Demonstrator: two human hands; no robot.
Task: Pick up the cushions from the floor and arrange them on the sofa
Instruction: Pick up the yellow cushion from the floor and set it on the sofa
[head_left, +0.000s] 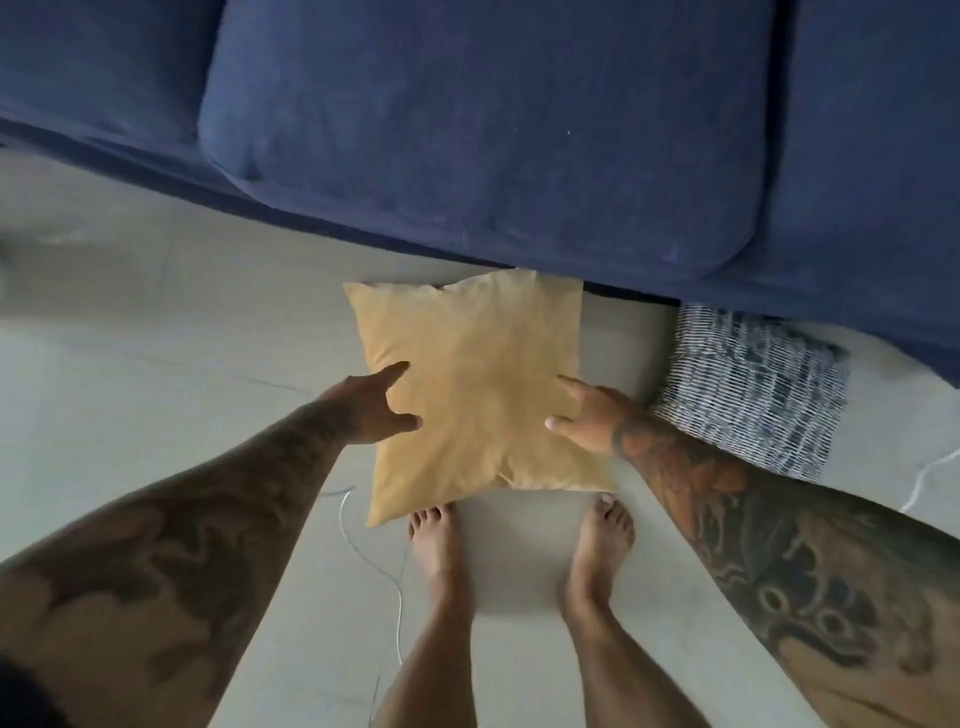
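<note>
A mustard-yellow square cushion (478, 395) is in front of the navy blue sofa (493, 130), just ahead of my bare feet. My left hand (371, 410) grips its left side, thumb and forefinger on top. On the opposite side, my right hand (587, 415) grips the same way. A grey shadow on the floor below suggests the cushion is slightly raised. A blue-and-white patterned cushion (748, 389) lies on the floor to the right, its far edge tucked under the sofa's front.
The floor (156, 364) is pale tile. A thin white cable (363, 551) runs along it by my left foot, and another white cable (924, 478) lies at the right edge. The sofa's seat pads fill the upper part of the view.
</note>
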